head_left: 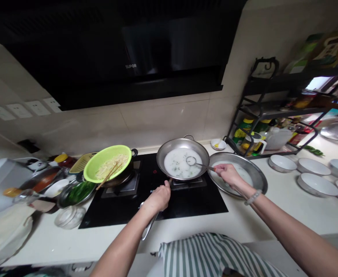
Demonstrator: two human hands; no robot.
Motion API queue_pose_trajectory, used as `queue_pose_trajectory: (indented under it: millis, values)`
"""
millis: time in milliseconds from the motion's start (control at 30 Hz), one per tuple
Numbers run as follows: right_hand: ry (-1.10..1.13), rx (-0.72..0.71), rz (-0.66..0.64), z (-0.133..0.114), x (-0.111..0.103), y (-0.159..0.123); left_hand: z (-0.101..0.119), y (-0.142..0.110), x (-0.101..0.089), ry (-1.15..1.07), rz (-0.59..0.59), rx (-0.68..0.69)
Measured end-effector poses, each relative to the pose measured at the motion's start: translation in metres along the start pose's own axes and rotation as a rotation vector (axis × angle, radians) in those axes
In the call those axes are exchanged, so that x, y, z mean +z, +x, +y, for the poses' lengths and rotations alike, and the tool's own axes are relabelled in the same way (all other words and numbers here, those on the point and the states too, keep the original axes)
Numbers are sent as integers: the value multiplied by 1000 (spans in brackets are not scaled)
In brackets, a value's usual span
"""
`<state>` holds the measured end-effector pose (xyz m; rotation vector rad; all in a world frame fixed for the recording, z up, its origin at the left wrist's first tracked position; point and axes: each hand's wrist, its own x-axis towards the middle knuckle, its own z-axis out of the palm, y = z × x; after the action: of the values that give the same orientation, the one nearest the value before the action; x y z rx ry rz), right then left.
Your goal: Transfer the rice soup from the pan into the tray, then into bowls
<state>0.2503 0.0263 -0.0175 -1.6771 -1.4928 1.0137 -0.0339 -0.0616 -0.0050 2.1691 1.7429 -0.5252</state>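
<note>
My left hand (158, 197) is closed round the long handle (149, 227) of a steel wok (198, 145), whose end sticks out below my fist. The wok stands on the right burner, holding a milky white liquid (178, 162) with green bits in it. My right hand (229, 175) grips a metal ladle (201, 165) by its handle. The ladle's round bowl lies in the white liquid, near the wok's right side. Under my right hand, a wide steel basin (260, 177) also has whitish liquid in it; the hand partly covers it.
Left of the wok, a lime-green colander (88, 167) of pale shreds with chopsticks (107, 177) rests on a dark pot. Green vegetables (81, 191) and a glass jar (70, 217) stand farther left. Several white bowls (317, 184) line the right counter below a black rack (284, 112). A range hood (134, 46) hangs above.
</note>
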Motion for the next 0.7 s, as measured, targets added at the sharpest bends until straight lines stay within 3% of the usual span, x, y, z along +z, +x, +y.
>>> queue_pose_trajectory:
  millis: [433, 700]
  values:
    - [92, 112, -10, -5, -7, -9, 2, -3, -4, -6, -9, -12]
    - [245, 200, 15, -3, -43, -20, 1, -4, -4, -13, -15, -13]
